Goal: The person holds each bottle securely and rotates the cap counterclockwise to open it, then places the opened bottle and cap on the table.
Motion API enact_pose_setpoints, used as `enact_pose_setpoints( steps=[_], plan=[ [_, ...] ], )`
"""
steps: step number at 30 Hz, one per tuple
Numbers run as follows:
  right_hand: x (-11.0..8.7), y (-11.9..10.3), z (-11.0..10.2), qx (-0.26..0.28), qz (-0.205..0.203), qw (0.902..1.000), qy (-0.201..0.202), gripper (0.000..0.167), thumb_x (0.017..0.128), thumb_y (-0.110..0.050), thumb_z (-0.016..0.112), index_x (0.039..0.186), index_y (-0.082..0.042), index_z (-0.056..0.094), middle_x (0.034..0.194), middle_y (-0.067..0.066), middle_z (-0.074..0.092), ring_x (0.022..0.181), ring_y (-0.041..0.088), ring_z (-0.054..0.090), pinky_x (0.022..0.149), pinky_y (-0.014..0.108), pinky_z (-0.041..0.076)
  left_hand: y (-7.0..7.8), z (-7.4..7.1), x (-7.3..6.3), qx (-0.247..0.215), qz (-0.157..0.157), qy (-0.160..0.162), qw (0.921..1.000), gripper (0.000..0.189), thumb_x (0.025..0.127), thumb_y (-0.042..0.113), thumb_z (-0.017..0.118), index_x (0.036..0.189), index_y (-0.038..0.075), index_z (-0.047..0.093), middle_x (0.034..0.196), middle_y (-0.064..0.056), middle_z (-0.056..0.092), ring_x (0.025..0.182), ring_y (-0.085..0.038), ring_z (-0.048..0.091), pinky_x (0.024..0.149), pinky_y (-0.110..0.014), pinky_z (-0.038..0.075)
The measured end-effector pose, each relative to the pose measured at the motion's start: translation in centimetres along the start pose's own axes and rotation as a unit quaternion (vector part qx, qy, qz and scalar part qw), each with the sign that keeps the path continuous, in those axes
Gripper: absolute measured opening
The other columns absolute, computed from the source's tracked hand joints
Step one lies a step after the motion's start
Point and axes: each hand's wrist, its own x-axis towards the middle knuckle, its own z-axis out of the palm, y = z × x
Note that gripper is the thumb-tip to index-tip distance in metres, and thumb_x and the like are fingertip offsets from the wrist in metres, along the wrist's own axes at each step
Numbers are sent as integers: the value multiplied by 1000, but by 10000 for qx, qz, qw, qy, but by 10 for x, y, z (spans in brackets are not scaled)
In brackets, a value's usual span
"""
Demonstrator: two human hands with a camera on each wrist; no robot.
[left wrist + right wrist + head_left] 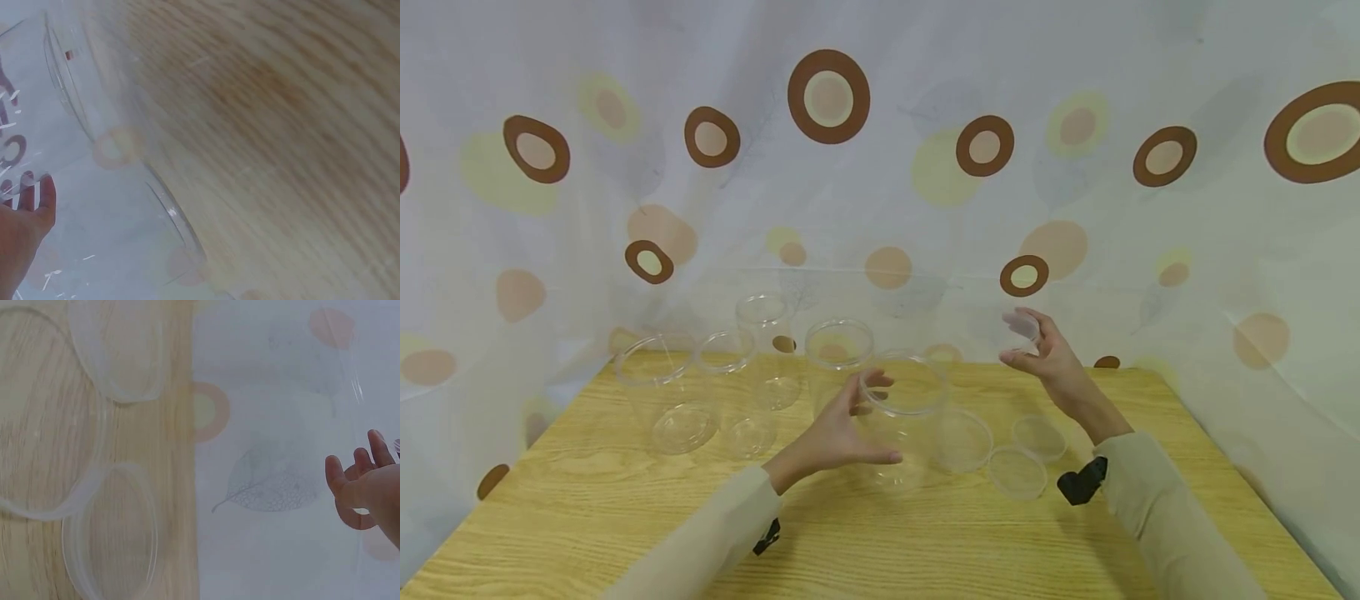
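Observation:
In the head view my left hand (838,429) grips a clear plastic jar (904,408) around its side, thumb in front and fingers behind. The jar is upright and uncapped. My right hand (1060,371) is raised over the right back of the table and pinches a small clear round lid (1021,323) between thumb and fingers. Three more clear lids lie flat beside the held jar: a large lid (962,440), a front lid (1017,472) and a right lid (1040,437). In the right wrist view the pinched lid is mostly out of frame beyond the fingers (350,481).
Several other clear open jars stand on the left: a wide jar (662,400), a short jar (745,408), a tall jar (763,350) and another jar (838,354) just behind my left hand. The wooden table (865,550) ends at a patterned curtain (895,217).

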Motion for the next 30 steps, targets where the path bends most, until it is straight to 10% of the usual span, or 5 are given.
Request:
enact_pose_setpoints(
  steps=[8, 30],
  plan=[
    [3, 24, -9, -580, 396, 9975, 54, 79, 86, -13, 63, 145, -19, 10, 148, 13, 12, 136, 33, 14, 105, 57, 23, -3, -4, -8, 70, 81, 111, 9999, 93, 64, 5, 81, 137, 8, 25, 137, -14, 38, 125, -30, 41, 99, -54, 35],
    [3, 55, -11, -3388, 1185, 9333, 91, 97, 74, -46, 72, 143, -5, 18, 133, 32, 23, 123, 49, 17, 90, 66, 28, -12, -7, -16, 240, -185, 78, 9995, 95, 65, 8, 82, 138, 11, 21, 139, -13, 35, 129, -37, 35, 98, -56, 32]
  ],
)
